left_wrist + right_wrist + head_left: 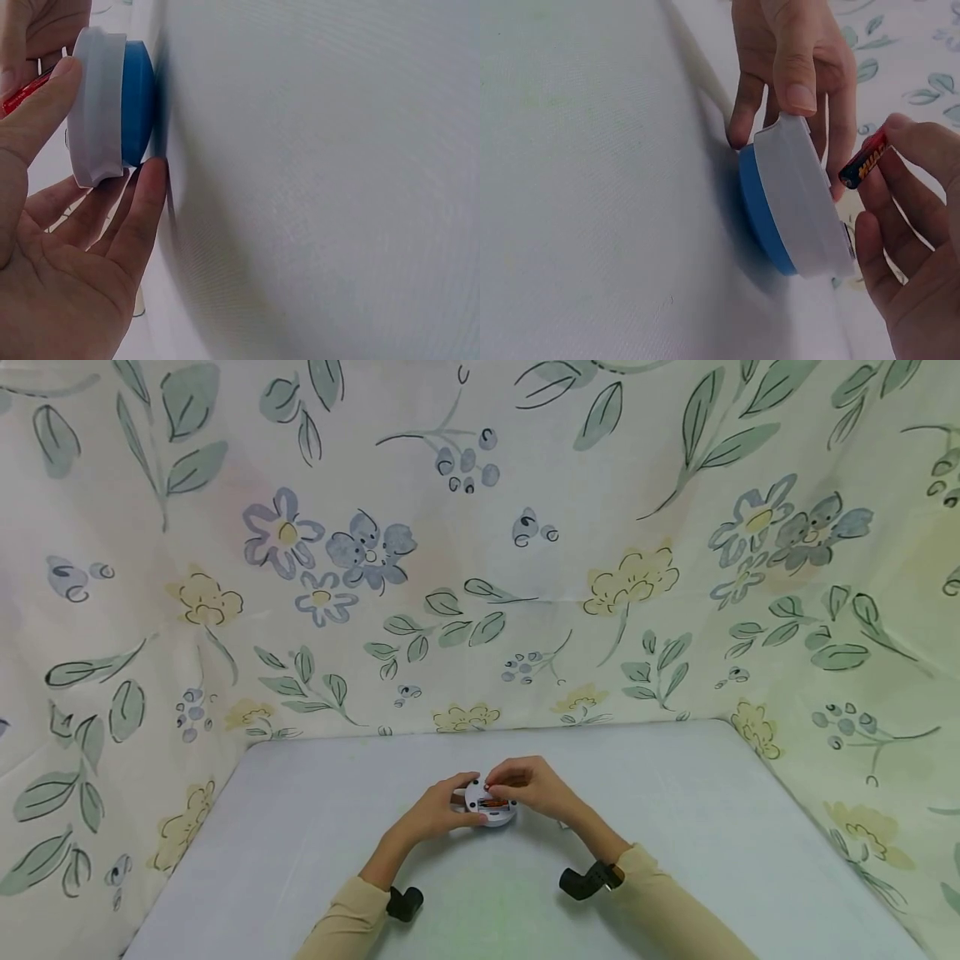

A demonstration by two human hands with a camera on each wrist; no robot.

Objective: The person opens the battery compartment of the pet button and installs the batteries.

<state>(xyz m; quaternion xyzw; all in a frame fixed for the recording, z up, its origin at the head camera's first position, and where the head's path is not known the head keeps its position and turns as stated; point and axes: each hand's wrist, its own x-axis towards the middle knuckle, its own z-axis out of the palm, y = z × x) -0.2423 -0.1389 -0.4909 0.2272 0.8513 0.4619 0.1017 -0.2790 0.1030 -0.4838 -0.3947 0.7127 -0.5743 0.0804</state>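
Observation:
A round device with a white body and a blue underside lies blue side down on the table, its open battery compartment facing up. My left hand grips it by the left edge, thumb on the near rim and fingers spread around the side. Between the thumb and fingertips of my right hand is a red and black battery, tilted just above the compartment. An orange battery shows inside the compartment, partly covered by the right fingers in the head view.
A small white piece lies on the white table, partly hidden by the right wrist. Behind and at both sides hangs a floral cloth. Black wrist cameras are strapped on both forearms.

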